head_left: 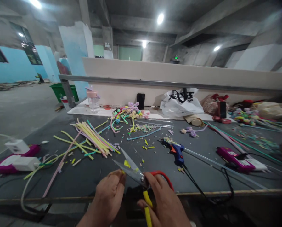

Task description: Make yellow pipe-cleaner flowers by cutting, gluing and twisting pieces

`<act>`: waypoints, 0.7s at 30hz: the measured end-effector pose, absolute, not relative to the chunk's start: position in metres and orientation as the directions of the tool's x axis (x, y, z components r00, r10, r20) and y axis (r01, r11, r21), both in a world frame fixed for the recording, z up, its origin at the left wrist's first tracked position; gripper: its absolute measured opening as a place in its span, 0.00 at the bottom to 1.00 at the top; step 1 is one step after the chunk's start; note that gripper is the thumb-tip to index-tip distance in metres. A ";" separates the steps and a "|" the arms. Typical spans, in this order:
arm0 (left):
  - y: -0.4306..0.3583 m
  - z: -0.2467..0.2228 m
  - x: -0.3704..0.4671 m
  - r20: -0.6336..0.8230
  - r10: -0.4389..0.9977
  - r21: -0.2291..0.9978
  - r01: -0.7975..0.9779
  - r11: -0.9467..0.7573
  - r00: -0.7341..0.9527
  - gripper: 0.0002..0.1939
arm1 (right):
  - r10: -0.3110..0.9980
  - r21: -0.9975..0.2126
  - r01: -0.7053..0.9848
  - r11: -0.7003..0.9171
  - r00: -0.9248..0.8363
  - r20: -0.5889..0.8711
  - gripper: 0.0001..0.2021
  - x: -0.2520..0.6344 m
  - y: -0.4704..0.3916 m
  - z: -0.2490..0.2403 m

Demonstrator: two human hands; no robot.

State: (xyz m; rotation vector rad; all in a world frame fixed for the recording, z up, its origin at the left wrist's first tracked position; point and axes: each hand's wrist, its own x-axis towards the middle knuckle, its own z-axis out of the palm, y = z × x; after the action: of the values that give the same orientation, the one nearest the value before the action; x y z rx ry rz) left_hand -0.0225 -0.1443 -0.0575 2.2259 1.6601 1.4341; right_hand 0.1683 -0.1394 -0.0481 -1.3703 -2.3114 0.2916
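My right hand (166, 201) is wrapped round the handles of a large pair of scissors (134, 170). One handle loop shows red and the other part yellow. The blades point up and to the left and stand apart. In a pinch at the lower blade, my left hand (110, 194) grips a small yellow foam piece (123, 172), mostly hidden by the fingers. A bit of yellow (126, 163) shows between the blades. Beyond them, a bundle of pastel foam sticks (93, 137) lies on the dark table (84, 183).
A blue glue gun (177, 153) with its cord lies right of the scissors. Purple power strips (235, 159) sit at both sides. Small foam cuttings (144, 127) litter the middle. At the back are a pink-lidded bottle (93, 101), a phone (141, 101) and a white bag (181, 104).
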 end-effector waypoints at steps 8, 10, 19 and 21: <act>-0.143 -0.059 -0.018 0.670 0.742 0.371 0.855 -0.364 0.025 0.12 | 0.858 -0.349 0.789 0.506 -0.419 0.298 0.25 0.163 -0.139 -0.051; -0.143 -0.061 -0.018 0.657 0.754 0.368 0.861 -0.350 0.025 0.13 | 0.864 -0.355 0.791 0.497 -0.414 0.286 0.25 0.164 -0.139 -0.053; -0.141 -0.065 -0.019 0.569 0.822 0.530 0.781 -0.331 -0.038 0.14 | 0.887 -0.435 0.775 0.458 -0.432 0.164 0.24 0.163 -0.136 -0.063; -0.139 -0.063 -0.022 0.437 0.896 0.696 0.659 -0.283 -0.076 0.14 | 0.888 -0.473 0.756 0.453 -0.430 0.163 0.24 0.165 -0.135 -0.056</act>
State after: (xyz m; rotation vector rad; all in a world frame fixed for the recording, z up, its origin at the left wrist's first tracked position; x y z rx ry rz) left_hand -0.0217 -0.1393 -0.0635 1.9327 1.6923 1.2890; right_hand 0.1654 -0.1353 -0.0559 -1.3876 -2.3200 0.4667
